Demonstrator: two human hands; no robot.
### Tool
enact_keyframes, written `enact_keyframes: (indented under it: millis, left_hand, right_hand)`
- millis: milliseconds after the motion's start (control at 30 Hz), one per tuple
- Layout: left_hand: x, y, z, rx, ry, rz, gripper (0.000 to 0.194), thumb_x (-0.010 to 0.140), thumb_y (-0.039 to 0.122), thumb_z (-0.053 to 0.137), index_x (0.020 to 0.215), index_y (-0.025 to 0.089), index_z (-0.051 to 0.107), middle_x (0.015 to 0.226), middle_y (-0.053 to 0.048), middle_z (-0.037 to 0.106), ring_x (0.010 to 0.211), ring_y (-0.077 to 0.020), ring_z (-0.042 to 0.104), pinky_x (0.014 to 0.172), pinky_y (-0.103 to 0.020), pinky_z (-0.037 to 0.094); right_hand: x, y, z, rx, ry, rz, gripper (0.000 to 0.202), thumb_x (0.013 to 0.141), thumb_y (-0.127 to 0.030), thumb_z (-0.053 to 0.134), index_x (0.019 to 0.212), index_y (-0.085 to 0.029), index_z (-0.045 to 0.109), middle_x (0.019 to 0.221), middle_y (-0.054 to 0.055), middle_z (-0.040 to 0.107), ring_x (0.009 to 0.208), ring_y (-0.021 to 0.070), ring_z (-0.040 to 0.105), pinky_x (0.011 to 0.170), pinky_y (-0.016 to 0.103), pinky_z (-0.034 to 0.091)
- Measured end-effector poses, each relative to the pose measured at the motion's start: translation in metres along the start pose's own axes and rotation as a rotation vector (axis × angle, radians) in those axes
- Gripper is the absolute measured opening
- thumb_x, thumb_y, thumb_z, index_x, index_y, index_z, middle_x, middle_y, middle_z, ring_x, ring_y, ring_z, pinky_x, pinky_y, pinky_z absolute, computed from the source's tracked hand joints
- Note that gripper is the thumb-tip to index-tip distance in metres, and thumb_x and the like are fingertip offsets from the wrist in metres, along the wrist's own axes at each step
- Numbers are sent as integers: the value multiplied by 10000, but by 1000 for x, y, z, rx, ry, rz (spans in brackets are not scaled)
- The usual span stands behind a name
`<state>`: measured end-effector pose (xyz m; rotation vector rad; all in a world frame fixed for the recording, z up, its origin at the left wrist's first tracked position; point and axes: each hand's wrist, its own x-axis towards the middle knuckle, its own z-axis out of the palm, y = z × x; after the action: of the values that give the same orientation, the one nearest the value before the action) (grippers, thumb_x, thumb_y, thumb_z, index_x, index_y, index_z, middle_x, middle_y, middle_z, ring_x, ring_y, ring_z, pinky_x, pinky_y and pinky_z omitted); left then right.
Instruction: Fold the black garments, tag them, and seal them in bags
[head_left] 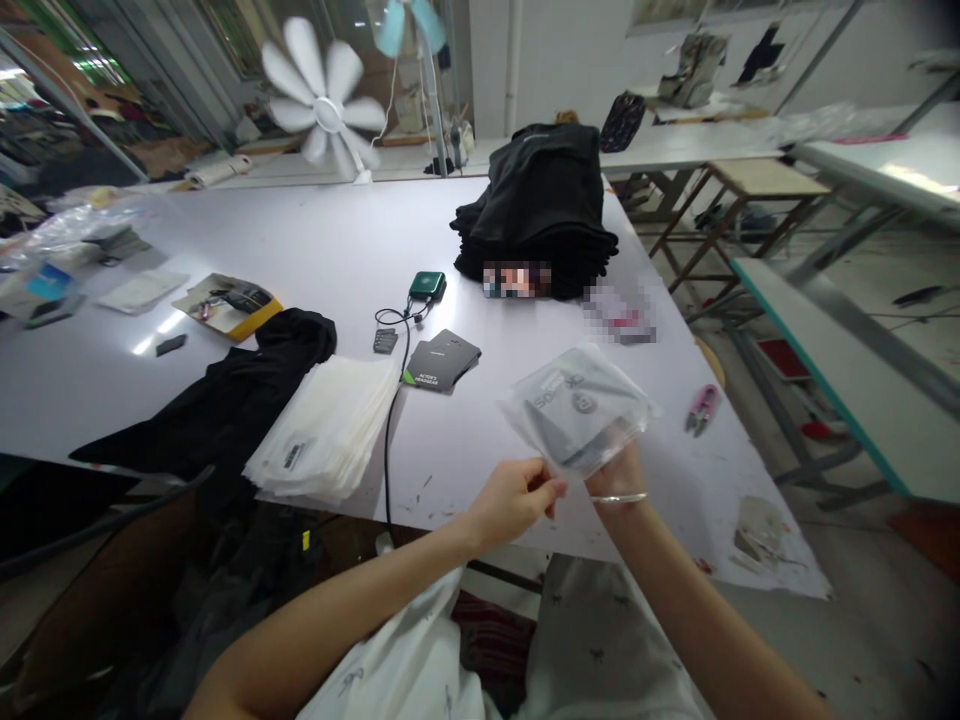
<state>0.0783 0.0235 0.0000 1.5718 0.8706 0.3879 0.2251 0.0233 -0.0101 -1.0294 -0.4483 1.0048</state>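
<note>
A clear plastic bag [577, 410] with dark printing and a grey insert is held above the table's front part. My right hand [621, 468] holds it from below at its near right side, the fingers partly hidden by the film. At the bag's near left corner, my left hand [521, 495] is closed in a pinch on the edge. Grey printed cards [442, 360] lie left of the bag. Further left is a stack of frosted plastic bags [330, 425], beside a black garment [217, 400].
A pile of folded black garments [544, 200] stands at the back of the white table [352, 230]. Pink thread snips [702, 410] lie near the right edge. A green power bank [427, 286] has a black cable running off the front edge. A fan [326, 112] stands behind.
</note>
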Motion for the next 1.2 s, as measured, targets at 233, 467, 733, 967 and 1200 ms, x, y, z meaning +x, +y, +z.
enact_keyframes:
  millis: [233, 467, 733, 967, 1200]
  left_hand:
    - [-20, 22, -12, 255, -338, 200, 180, 785, 277, 519, 707, 159, 631, 583, 11, 619, 523, -84, 521, 513, -172, 357]
    - [-9, 60, -62, 331, 277, 471, 410, 713, 400, 615, 1042, 160, 565, 1086, -92, 566, 1007, -203, 485, 854, -300, 378]
    - [9, 30, -55, -5, 177, 146, 367, 804, 435, 452, 737, 123, 633, 621, 11, 543, 616, -102, 457, 563, -193, 344]
    - [9, 24, -53, -124, 269, 98, 369, 778, 465, 481, 736, 131, 633, 642, -1, 564, 629, -110, 474, 592, -198, 359]
    - [13, 7, -56, -179, 116, 16, 390, 755, 472, 516, 739, 112, 666, 710, -36, 626, 703, -145, 525, 684, -231, 385]
  right_hand:
    - [0, -20, -8, -241, -255, 120, 335, 510, -243, 745, 808, -189, 600, 669, -15, 623, 551, 145, 550, 541, 283, 496]
    - [1, -68, 5, -784, -1267, 189, 380, 734, -259, 585, 1100, -159, 561, 933, 29, 636, 819, 181, 583, 725, 271, 479]
    - [-6, -47, 18, -887, -1150, -27, 532, 728, -222, 563, 1243, -181, 435, 1099, 49, 589, 945, 200, 562, 861, 333, 426]
    - [-7, -32, 11, -750, -1107, 99, 502, 736, -268, 558, 1222, -193, 456, 1055, 23, 605, 984, 201, 540, 909, 371, 395]
    - [-8, -34, 7, -964, -1186, 76, 527, 747, -317, 561, 1243, -203, 424, 951, 30, 634, 804, 176, 583, 759, 309, 455]
